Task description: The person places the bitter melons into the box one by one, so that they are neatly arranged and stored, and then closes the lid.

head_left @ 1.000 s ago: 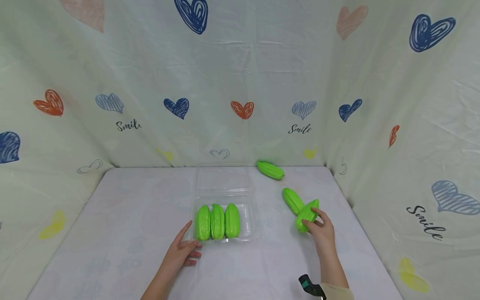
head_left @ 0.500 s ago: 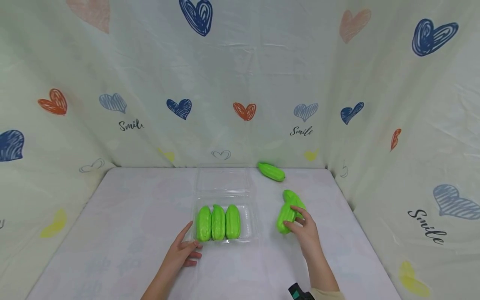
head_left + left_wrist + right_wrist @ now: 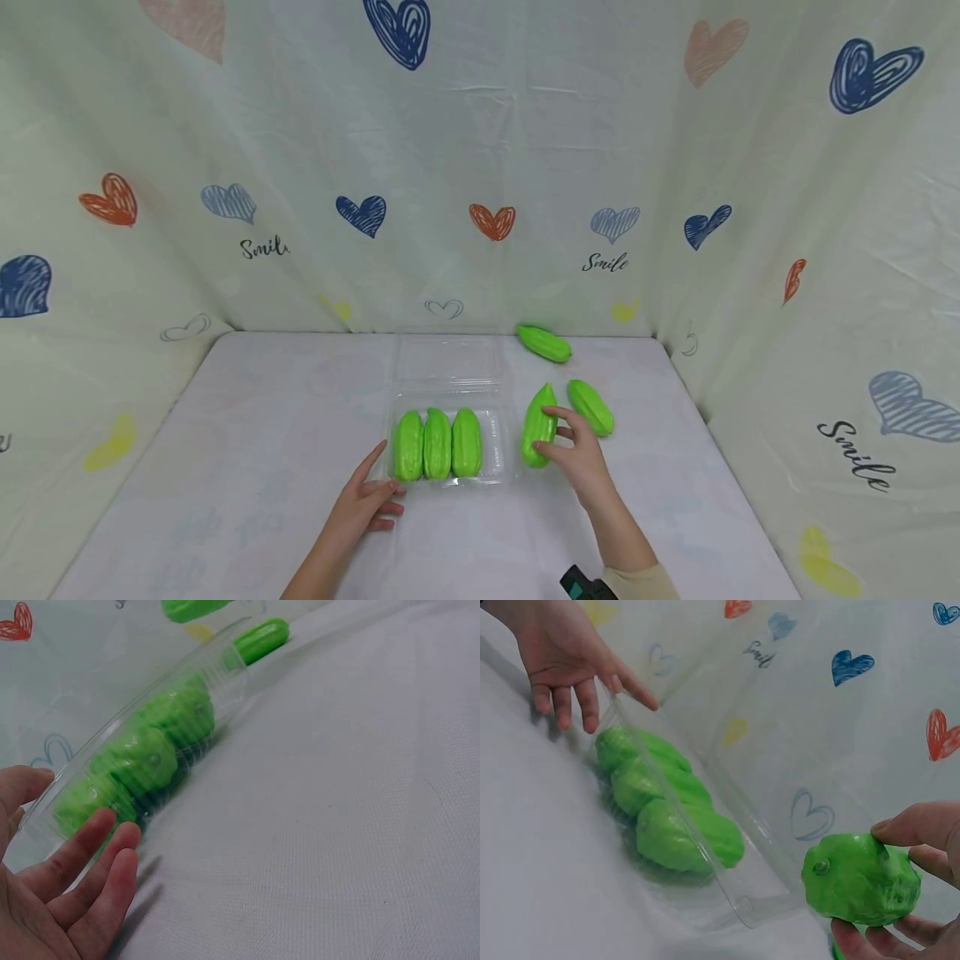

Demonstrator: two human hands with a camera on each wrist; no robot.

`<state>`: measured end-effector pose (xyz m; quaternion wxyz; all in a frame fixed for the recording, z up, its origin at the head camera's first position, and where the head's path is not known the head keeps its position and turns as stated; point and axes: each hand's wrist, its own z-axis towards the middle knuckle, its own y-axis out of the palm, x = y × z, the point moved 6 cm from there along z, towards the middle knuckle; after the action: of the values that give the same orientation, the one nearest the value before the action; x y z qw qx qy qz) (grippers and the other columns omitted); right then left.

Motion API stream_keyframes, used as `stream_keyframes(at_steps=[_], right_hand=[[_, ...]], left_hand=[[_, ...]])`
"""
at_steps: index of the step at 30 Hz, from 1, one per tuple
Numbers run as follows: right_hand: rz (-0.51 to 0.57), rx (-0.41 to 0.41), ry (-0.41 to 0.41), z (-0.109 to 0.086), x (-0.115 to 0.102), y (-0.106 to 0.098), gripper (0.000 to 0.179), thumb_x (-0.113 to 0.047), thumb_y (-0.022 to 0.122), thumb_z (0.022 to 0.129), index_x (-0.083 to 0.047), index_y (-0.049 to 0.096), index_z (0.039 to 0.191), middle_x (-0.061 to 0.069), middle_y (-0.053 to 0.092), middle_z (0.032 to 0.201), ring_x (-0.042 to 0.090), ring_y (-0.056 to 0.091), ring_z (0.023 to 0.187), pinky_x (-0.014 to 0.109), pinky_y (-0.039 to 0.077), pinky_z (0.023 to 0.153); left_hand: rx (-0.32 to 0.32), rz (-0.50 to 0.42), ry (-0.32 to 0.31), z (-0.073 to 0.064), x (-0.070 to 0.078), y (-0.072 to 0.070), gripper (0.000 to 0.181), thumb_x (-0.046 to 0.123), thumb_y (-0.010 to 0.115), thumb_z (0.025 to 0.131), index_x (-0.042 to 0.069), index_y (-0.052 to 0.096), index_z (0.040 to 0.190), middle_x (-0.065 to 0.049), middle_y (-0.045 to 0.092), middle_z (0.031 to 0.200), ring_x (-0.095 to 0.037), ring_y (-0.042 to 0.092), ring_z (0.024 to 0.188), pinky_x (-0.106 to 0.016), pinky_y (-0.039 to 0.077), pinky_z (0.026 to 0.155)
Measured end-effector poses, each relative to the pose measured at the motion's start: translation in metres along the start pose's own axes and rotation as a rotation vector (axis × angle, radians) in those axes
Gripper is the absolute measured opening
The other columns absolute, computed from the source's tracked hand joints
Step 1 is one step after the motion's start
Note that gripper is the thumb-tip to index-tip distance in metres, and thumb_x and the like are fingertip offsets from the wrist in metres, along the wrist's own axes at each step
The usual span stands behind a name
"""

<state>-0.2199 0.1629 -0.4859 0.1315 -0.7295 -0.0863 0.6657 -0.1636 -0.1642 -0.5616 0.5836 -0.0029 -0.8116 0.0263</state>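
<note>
My right hand [image 3: 581,458] pinches a bright green, ridged bitter melon [image 3: 538,427] between thumb and fingers. It is held just right of the clear plastic clamshell box [image 3: 493,479], with its pointed end away from me. In the right wrist view, the blunt end of the held bitter melon [image 3: 847,877] shows a small stem nub. Three more bitter melons [image 3: 437,446] lie side by side in the box's tray, toward its left. My left hand [image 3: 363,496] lies at the front left corner of the box, fingers mostly straight; in the left wrist view its fingertips [image 3: 124,840] are right at the wall.
The box's lid [image 3: 446,362] lies folded back behind the tray. One loose bitter melon [image 3: 591,408] lies right of my right hand, and another bitter melon [image 3: 544,343] near the table's back edge. A heart-printed curtain [image 3: 420,275] rises behind the white table [image 3: 285,417].
My right hand has carried the bitter melon leftward, away from the loose one it overlapped, to beside the box. The left hand has stayed at the box corner.
</note>
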Motion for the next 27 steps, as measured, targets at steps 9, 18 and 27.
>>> stream_keyframes(at_steps=[9, 18, 27], right_hand=[[-0.097, -0.116, -0.107, 0.002, -0.013, 0.022, 0.052, -0.003, 0.079, 0.074, -0.013, 0.064, 0.123, 0.013, 0.045, 0.136, 0.034, 0.050, 0.112, 0.042, 0.050, 0.082], [-0.181, -0.209, -0.191, 0.006, -0.023, 0.039, 0.051, -0.002, 0.078, 0.076, -0.009, 0.062, 0.124, 0.017, 0.043, 0.136, 0.037, 0.050, 0.112, 0.053, 0.048, 0.087], [-0.270, -0.284, -0.195, 0.013, -0.027, 0.051, 0.050, -0.004, 0.080, 0.076, -0.008, 0.063, 0.123, 0.018, 0.045, 0.131, 0.038, 0.052, 0.111, 0.045, 0.051, 0.081]], left_hand=[[0.000, 0.007, 0.004, -0.001, 0.001, 0.001, 0.070, 0.010, 0.061, 0.095, 0.017, 0.025, 0.155, -0.015, 0.070, 0.094, -0.028, 0.069, 0.074, -0.038, 0.057, 0.059], [0.012, 0.002, -0.001, -0.001, 0.001, 0.001, 0.070, 0.009, 0.060, 0.094, 0.017, 0.026, 0.154, -0.014, 0.070, 0.093, -0.029, 0.069, 0.074, -0.039, 0.057, 0.059], [0.018, 0.000, -0.003, -0.001, 0.000, 0.000, 0.070, 0.009, 0.060, 0.094, 0.018, 0.026, 0.154, -0.014, 0.070, 0.093, -0.029, 0.069, 0.074, -0.039, 0.057, 0.060]])
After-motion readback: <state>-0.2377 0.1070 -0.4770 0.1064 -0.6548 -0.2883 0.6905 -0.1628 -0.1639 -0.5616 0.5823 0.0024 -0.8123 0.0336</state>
